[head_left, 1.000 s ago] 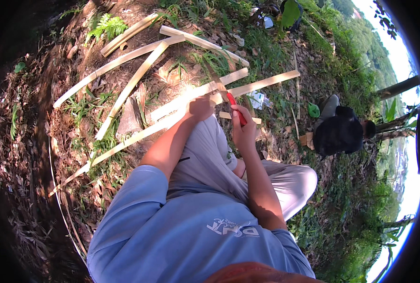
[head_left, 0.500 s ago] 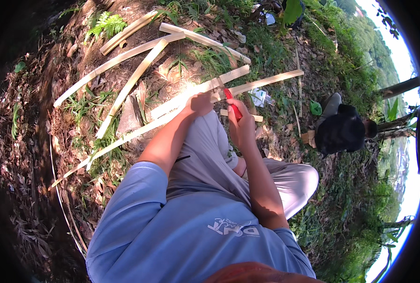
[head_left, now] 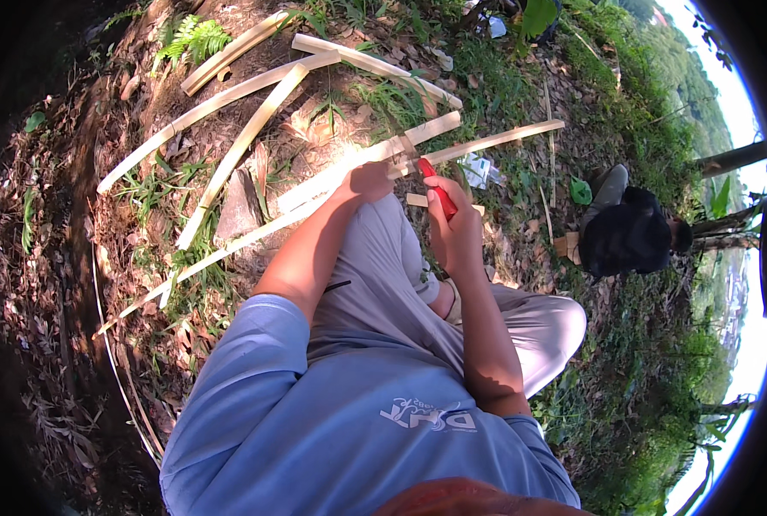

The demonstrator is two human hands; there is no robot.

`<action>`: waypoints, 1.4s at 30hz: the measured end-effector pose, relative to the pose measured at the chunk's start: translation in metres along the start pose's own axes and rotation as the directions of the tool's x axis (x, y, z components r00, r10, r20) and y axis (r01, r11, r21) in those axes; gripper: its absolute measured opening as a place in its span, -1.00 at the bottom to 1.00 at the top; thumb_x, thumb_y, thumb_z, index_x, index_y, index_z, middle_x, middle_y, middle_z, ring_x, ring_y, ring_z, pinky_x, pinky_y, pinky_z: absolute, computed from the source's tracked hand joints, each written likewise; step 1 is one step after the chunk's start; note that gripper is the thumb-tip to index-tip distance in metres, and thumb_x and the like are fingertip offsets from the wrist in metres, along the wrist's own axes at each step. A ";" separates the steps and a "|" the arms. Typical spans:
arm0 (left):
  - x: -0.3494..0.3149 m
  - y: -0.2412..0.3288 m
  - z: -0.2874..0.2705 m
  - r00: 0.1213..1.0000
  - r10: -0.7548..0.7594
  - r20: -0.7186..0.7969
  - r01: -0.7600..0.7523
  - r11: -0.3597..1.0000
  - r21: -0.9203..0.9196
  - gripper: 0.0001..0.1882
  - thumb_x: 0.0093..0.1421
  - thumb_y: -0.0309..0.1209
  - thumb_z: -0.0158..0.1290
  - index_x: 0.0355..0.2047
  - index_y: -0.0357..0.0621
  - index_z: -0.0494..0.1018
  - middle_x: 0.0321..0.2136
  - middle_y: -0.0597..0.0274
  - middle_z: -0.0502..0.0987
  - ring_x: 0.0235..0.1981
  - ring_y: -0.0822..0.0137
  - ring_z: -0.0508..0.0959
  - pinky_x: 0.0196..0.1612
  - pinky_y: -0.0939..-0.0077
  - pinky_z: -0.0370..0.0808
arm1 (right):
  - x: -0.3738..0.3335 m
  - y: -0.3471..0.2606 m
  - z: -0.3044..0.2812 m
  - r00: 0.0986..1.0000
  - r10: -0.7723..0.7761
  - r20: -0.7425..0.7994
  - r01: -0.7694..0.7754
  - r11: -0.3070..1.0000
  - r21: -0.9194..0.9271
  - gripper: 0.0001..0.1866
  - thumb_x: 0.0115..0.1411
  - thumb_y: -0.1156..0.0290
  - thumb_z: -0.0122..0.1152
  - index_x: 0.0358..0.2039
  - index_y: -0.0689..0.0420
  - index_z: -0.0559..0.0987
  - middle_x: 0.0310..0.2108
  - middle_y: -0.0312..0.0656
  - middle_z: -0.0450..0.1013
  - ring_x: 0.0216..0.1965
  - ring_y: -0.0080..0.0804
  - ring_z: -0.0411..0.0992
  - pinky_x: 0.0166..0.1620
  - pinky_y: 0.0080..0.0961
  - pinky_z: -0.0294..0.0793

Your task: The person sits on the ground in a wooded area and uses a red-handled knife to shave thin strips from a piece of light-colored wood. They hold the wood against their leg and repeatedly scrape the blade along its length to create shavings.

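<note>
My left hand is closed over a long pale wooden strip by my bent knee, pressing it near a thicker strip; its fingertips are partly hidden. In my right hand is the red handle of a saw. The saw's thin blade reaches away from me across the strips just right of my left hand. Exactly where its edge touches is hard to make out. A short wooden piece lies just behind the right hand.
Several more pale strips lie on the leafy ground ahead and to the left, around a grey stone. White packaging rests beyond the right hand. Another person in dark clothes sits at the right. Grass and a slope border the spot.
My right hand and the saw have drawn back slightly, toward me and to the right. The left hand stays in place on the strip.
</note>
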State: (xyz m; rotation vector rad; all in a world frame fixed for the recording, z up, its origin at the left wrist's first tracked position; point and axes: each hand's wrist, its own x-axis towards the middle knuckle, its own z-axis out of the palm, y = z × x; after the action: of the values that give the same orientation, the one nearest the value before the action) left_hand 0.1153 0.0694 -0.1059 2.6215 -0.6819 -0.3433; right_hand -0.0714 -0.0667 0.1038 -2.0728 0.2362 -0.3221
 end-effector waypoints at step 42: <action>0.026 -0.004 -0.030 0.947 0.043 0.319 -0.007 0.993 -0.115 -0.49 0.24 -0.03 0.20 0.08 -0.06 0.69 0.15 -0.07 0.66 0.21 -0.04 0.63 0.27 0.11 0.53 | 0.025 0.039 0.033 0.934 -0.334 -0.128 0.341 0.939 0.035 -0.75 0.52 0.43 0.19 0.15 0.12 0.60 -0.31 0.02 0.63 -0.42 -0.26 0.52 -0.25 -0.36 0.51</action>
State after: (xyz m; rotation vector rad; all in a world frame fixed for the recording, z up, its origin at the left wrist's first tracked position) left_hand 0.1490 0.0690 -0.0847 2.4706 -0.7737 -0.7902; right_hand -0.0382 -0.0670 0.0571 -2.0364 -0.0610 -0.6574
